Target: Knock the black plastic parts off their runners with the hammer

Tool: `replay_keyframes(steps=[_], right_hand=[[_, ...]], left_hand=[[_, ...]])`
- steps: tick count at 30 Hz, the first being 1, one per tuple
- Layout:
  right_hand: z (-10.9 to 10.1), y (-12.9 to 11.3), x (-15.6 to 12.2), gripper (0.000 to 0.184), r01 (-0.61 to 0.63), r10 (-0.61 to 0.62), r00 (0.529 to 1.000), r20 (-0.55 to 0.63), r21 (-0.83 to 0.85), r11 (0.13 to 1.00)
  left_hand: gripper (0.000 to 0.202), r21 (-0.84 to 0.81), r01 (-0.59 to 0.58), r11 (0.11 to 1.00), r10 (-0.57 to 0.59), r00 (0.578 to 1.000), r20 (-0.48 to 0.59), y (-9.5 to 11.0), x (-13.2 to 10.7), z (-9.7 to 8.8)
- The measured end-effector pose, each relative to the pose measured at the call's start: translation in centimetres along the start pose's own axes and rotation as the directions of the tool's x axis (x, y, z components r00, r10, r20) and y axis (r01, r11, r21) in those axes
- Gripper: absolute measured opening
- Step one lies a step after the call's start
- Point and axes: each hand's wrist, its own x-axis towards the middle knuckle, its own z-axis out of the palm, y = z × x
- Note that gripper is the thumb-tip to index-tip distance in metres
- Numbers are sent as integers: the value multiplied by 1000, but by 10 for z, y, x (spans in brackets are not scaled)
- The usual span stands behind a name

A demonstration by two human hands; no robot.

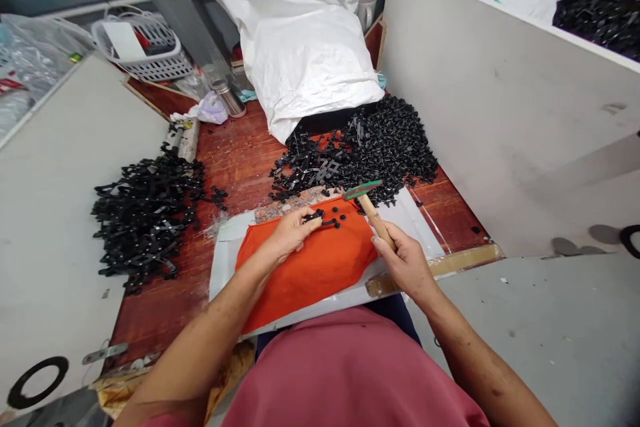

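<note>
My left hand (294,232) is closed over an orange cloth (305,273), its fingers pinching a small black plastic part (315,215). Several round black pieces (343,217) lie on the cloth just right of those fingertips. Wrapped round the wooden handle of a hammer (375,219) is my right hand (403,259). The hammer's green-edged head is raised at the cloth's far right edge, near the black pieces. Part of the small black part is hidden by my left fingers.
A large heap of small black parts (395,147) lies beyond the cloth, below a white sack (310,60). Another black heap (145,213) is at left. Pale panels (500,107) flank the red-brown table (235,147). A steel flask (230,99) and white basket (160,67) stand back left.
</note>
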Motion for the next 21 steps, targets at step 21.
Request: replay_keyframes(steps=[21], right_hand=[[-6, 32, -49, 36, -81, 89, 996, 14, -273, 959]], left_hand=[[40, 287, -152, 946, 182, 980, -79, -23, 22, 3]])
